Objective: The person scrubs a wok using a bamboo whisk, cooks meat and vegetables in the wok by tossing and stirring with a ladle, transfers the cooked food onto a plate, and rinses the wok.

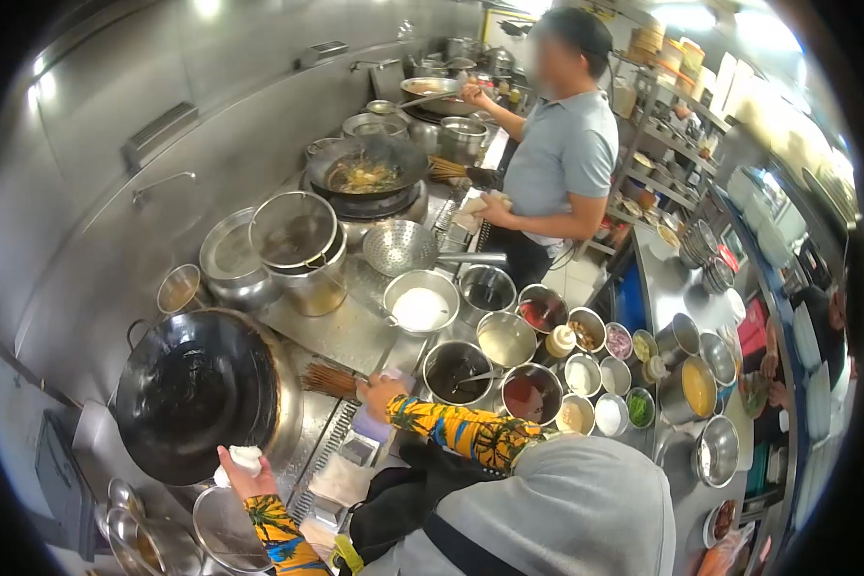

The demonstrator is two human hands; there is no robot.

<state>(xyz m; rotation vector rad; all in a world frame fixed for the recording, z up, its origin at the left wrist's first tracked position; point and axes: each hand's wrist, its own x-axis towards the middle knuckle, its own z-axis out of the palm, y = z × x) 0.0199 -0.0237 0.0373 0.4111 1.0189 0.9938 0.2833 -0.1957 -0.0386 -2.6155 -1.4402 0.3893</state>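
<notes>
My left hand (250, 477) is closed on a folded white cloth (243, 462) at the near rim of a large black wok (197, 389). The wok's inside looks dark and shiny, with no food showing in it. My right hand (384, 396) is closed at the end of a bamboo wok brush (329, 380), whose bristles point left toward the wok. A metal utensil handle (385, 357) rises just above that hand. Beneath the wrist lies something pale purple (372, 423), partly hidden by the sleeve.
Steel pots of sauces, such as a dark one (458, 372), and white powder (420, 309) stand to the right. A perforated strainer (399, 248) and a lidded pot (309, 274) lie beyond. A co-worker (559, 144) stands at a second wok (368, 165) holding food.
</notes>
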